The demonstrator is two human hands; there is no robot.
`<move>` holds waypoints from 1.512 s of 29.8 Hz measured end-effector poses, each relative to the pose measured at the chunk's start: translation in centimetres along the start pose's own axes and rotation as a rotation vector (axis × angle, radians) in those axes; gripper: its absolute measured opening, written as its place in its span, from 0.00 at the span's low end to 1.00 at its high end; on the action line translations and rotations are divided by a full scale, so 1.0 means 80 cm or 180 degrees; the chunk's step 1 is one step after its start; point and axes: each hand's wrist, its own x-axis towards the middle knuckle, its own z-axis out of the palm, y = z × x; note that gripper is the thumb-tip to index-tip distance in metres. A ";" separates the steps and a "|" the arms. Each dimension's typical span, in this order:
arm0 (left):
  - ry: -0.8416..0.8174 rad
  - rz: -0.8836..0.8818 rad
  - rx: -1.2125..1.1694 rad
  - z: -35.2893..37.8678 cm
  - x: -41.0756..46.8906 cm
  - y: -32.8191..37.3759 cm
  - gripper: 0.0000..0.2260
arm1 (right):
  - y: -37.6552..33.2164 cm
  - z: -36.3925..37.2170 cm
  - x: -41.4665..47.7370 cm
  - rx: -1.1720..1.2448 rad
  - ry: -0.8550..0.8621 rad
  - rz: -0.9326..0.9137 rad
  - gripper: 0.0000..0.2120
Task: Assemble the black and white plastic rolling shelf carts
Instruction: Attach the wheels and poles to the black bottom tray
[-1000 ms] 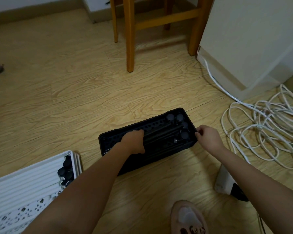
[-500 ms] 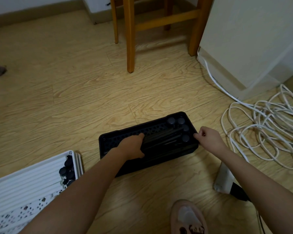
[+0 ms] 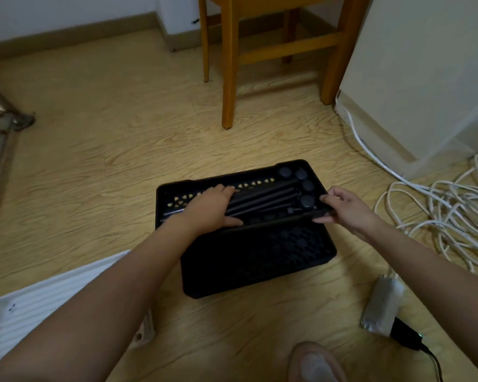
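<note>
On wood floor (image 3: 116, 161), black shelf tray (image 3: 164, 197): left hand (image 3: 207, 208) flat on black poles (image 3: 268, 195) inside, right hand (image 3: 348, 208) pinching tray's right rim.

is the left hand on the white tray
No, the left hand lies on the black poles inside the black tray, while the white tray sits apart at the lower left.

left hand (image 3: 210, 205): palm down, fingers straight, thumb spread, forearm stretched forward from lower left. right hand (image 3: 347, 208): fingers curled, pinching rim of black tray (image 3: 260, 260), forearm extended from lower right.
</note>
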 end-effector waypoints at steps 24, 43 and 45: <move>0.0040 -0.0648 -0.0685 0.113 0.088 -0.147 0.31 | 0.029 0.113 0.184 -0.1466 -0.0189 0.0449 0.15; 0.1314 -0.0623 -0.1260 0.116 0.070 -0.129 0.15 | 0.061 0.134 0.107 -0.3472 0.0011 -0.1278 0.21; 0.1874 -0.0752 -0.1657 0.092 0.057 -0.119 0.12 | 0.072 0.139 0.087 -0.3503 -0.0295 -0.1550 0.25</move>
